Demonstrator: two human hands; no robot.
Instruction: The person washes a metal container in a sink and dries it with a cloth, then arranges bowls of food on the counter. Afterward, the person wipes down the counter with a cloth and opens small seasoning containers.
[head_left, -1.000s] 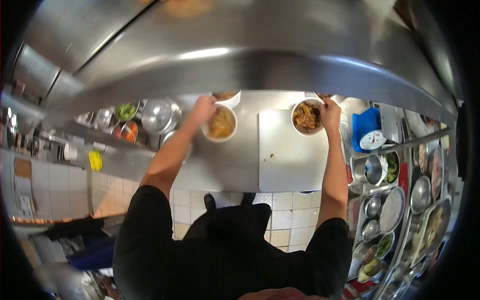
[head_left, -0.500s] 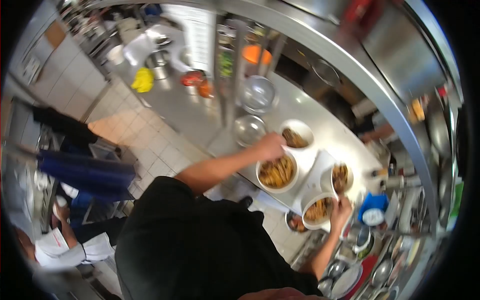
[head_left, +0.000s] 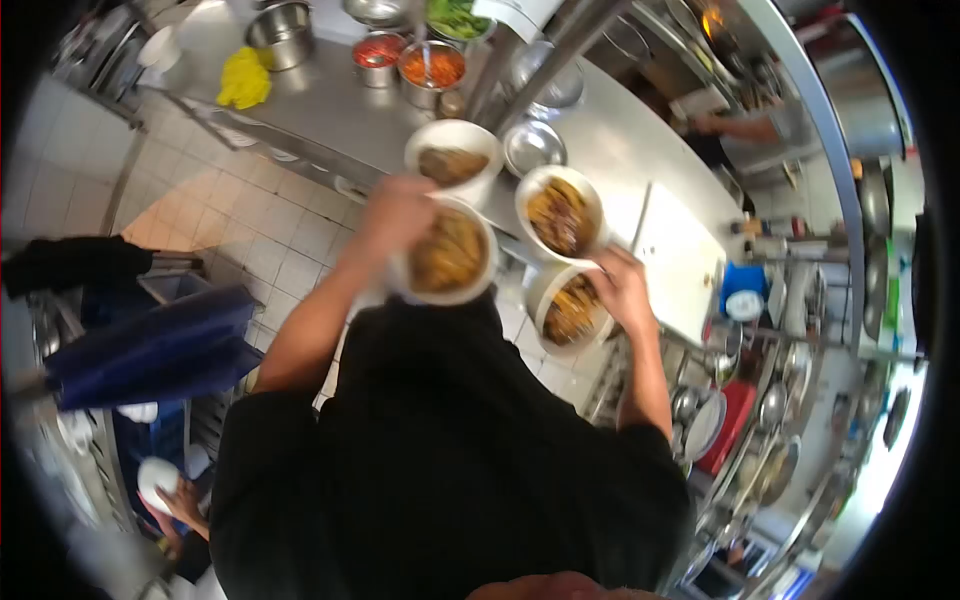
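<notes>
My left hand [head_left: 397, 218] is closed on the touching rims of two white bowls. One bowl [head_left: 445, 250] holds yellowish-brown food and is nearer my body; the other [head_left: 453, 157] holds brown food and is over the steel counter's edge. With my right hand [head_left: 621, 285] I pinch two more white bowls where their rims meet. The farther bowl [head_left: 561, 212] contains dark brown and yellow food, the nearer bowl [head_left: 570, 309] brown food in strips. My left hand is blurred by motion.
On the steel counter [head_left: 350, 125] stand tubs of red [head_left: 379, 50] and orange food [head_left: 432, 65], a steel pot [head_left: 281, 36] and a yellow cloth [head_left: 244, 79]. A white board [head_left: 675, 265] and blue scale [head_left: 743, 290] are at right. A co-worker's hand [head_left: 180, 500] holds a white bowl.
The view has turned. Both hands have lifted their bowls off the counter and board and brought them toward the counter's near edge, closer to my body.
</notes>
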